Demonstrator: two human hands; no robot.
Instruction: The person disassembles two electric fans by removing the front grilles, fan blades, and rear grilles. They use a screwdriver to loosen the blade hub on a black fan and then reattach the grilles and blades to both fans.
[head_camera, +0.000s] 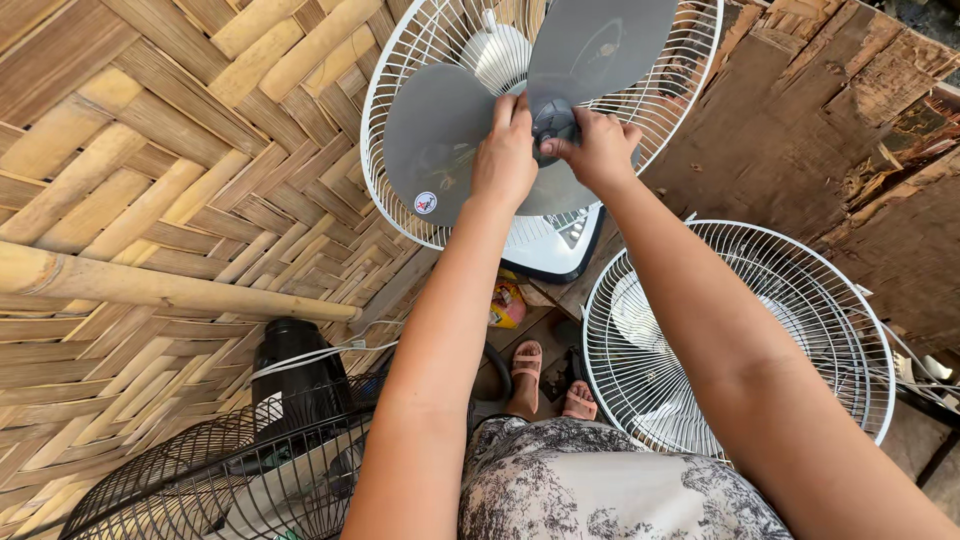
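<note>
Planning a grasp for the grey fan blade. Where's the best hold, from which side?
Probably the dark hub of the grey fan blade, approached from the open front, facing the white rear guard. The hub is small and rounded, so fingers can wrap it; the blades are broad, thin and curved. Both the left hand and right hand already meet there.

Hemmed left by woven bamboo wall (150, 200), right by loose white grille (740, 340), near-left by black fan (250, 470); open floor (545, 335) between.
</note>
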